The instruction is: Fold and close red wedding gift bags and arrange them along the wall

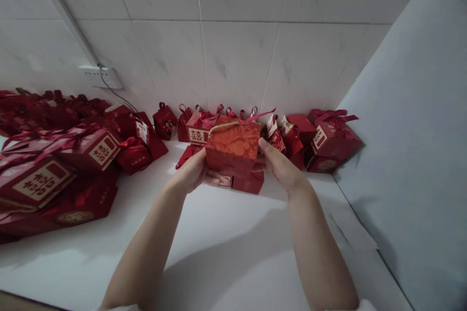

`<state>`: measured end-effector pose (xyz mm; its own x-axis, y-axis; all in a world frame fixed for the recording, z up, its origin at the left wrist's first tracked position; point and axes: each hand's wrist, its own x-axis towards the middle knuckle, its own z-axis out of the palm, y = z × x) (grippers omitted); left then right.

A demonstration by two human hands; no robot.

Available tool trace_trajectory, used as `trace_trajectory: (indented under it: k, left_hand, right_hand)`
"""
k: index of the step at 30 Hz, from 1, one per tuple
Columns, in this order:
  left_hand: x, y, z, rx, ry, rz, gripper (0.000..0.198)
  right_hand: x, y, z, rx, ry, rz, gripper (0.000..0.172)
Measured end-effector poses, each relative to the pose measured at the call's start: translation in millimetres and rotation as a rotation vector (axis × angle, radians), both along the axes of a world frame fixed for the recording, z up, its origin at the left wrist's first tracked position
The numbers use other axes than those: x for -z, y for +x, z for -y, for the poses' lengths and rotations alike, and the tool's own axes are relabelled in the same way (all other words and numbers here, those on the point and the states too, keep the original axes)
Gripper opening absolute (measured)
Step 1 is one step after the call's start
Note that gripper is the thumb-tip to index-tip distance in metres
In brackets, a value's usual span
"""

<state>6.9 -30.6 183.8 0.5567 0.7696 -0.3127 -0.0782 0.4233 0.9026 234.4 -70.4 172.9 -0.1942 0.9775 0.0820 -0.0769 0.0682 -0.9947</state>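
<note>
Between my two hands, above the white table, is an orange-red patterned gift box [232,148] with a gold cord along its top edge. My left hand [195,172] grips its left side, fingers reaching underneath. On the other side my right hand [275,163] holds it, the thumb against the right face. Below and partly hidden by it lies a flat red box [250,182]. Just behind stands a red gift box with a gold character label [197,135] and a ribbon on top.
Red gift boxes [44,180] with ribbons are piled at the left. More boxes [330,141] are stacked at the right by a pale side panel [412,131]. Small red bags [165,121] line the tiled wall [237,63]. A power strip [100,77] with a cable hangs there.
</note>
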Motion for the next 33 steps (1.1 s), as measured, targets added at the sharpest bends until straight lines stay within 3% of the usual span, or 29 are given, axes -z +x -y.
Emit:
trace_trajectory:
  k: [5,10,17,24,30,33]
  left_hand:
    - [-4.0,-4.5,2.6,0.201,-0.020,0.034,0.095]
    - [-3.2,-4.6,0.6,0.262,-0.031,0.005,0.086]
    - [-2.4,-2.9,0.3,0.292,-0.014,-0.008,0.081]
    - [-1.4,-2.8,0.7,0.302,-0.015,-0.024,0.082]
    - [-0.1,-2.9,-0.4,0.304,0.019,-0.076,0.085]
    - [2.3,-2.4,0.5,0.280,0.114,-0.119,0.087]
  right_hand:
    - [4.6,4.1,-10.3,0.038,-0.193,0.015,0.074]
    - [9.1,7.5,-15.4,0.140,-0.257,0.109,0.078]
    - [18.5,16.8,-21.7,0.211,-0.192,0.246,0.077]
    - [15.2,18.8,-16.4,0.272,-0.055,0.368,0.072]
    - [10.8,16.4,-14.1,0.267,-0.014,0.347,0.065]
    - [7.2,18.1,-10.5,0.241,-0.011,0.288,0.063]
